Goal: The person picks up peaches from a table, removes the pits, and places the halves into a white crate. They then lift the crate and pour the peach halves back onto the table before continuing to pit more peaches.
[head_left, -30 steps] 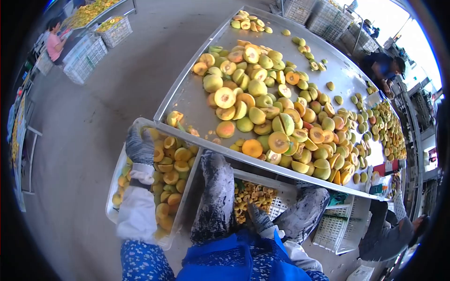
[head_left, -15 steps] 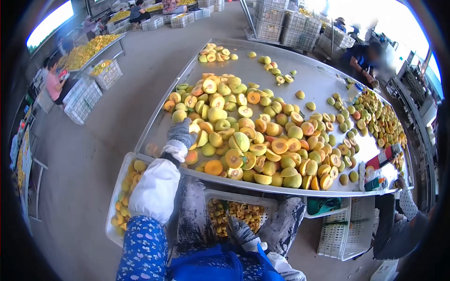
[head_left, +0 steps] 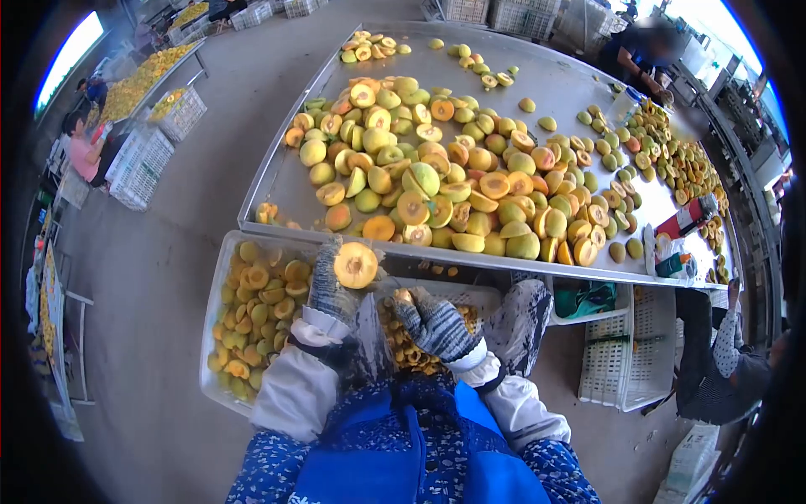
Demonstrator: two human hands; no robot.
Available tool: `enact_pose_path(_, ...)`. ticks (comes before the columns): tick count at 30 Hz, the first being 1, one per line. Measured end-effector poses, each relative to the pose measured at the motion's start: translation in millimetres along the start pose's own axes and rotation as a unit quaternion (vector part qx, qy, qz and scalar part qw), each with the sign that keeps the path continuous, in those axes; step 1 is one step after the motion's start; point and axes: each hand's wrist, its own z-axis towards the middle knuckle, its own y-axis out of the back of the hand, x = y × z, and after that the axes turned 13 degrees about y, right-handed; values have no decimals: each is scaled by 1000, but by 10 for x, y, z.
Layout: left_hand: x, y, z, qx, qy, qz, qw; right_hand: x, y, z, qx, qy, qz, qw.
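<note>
A halved fruit (head_left: 356, 265), cut face up, is held in my left hand (head_left: 333, 290), just in front of the table's near edge. My right hand (head_left: 438, 323), in a striped grey glove, is over the crate of small cut pieces (head_left: 410, 353) between my knees. Its fingers are closed around something small that I cannot make out. Many whole and halved fruits (head_left: 420, 178) are heaped on the metal table (head_left: 281, 181). Left of my legs, a white crate (head_left: 215, 311) holds more halved fruits.
A red container (head_left: 682, 218) and a green bottle (head_left: 672, 265) lie at the table's right end. Co-workers are at the right edge, far right corner and far left. White crates (head_left: 606, 361) stand right of my legs.
My left hand has come back from the heap toward my body, now with a halved fruit. My right hand has risen above the crate between my knees. The view has tilted down.
</note>
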Motion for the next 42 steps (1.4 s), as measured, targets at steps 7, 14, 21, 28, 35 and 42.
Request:
enact_pose_path(7, 384, 604, 390, -28, -96, 121, 988, 187, 67, 50, 76, -89, -97, 988)
enact_pose_path(14, 445, 378, 122, -75, -354, 588, 723, 61, -74, 4, 81, -123, -88, 985)
enact_pose_path(21, 600, 68, -155, -109, -278, 352, 887, 75, -160, -66, 114, -175, -49, 977)
enact_pose_path(28, 609, 407, 76, -164, -340, 490, 786, 125, -76, -113, 229, -203, -119, 945)
enact_pose_path(35, 341, 297, 157, -114, -339, 715, 601, -112, -254, -362, 347, -152, -128, 917)
enact_pose_path(42, 244, 231, 132, -70, -238, 830, 500, 24, -224, -260, 314, -209, -75, 923)
